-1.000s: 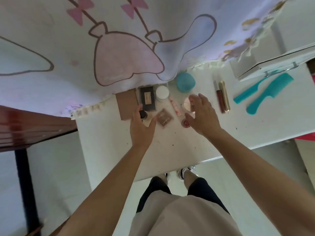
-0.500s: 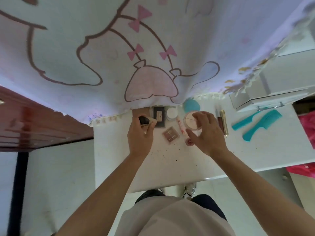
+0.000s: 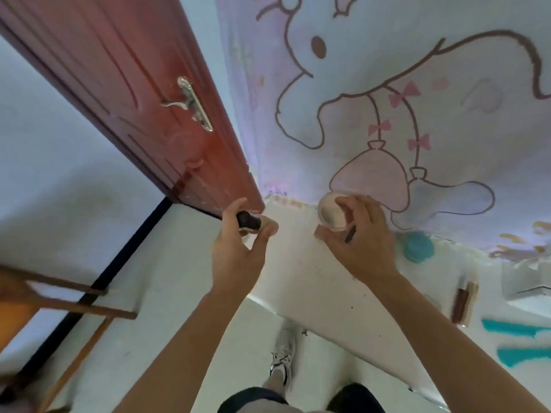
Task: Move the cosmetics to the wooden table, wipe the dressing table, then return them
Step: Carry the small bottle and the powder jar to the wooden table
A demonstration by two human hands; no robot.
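Observation:
My left hand (image 3: 238,251) grips a small bottle with a dark cap (image 3: 249,220), lifted above the left end of the white dressing table (image 3: 304,281). My right hand (image 3: 360,242) holds a round clear powder jar (image 3: 331,211) and a flat dark-edged compact beneath it, raised over the table. On the table's right part lie a teal round jar (image 3: 419,247), two lipstick tubes (image 3: 463,298) and two teal combs (image 3: 518,341). The other small cosmetics are hidden behind my hands.
A dark red door (image 3: 143,93) with a metal handle stands at upper left. A cartoon-print curtain (image 3: 402,99) hangs behind the table. A wooden frame (image 3: 68,305) shows at lower left, a white box (image 3: 527,281) at right. My feet stand on the pale floor (image 3: 167,293).
Both hands have lifted off the table with their items, the right one now holding the powder jar. The view has swung left, bringing the door and the wooden frame into sight.

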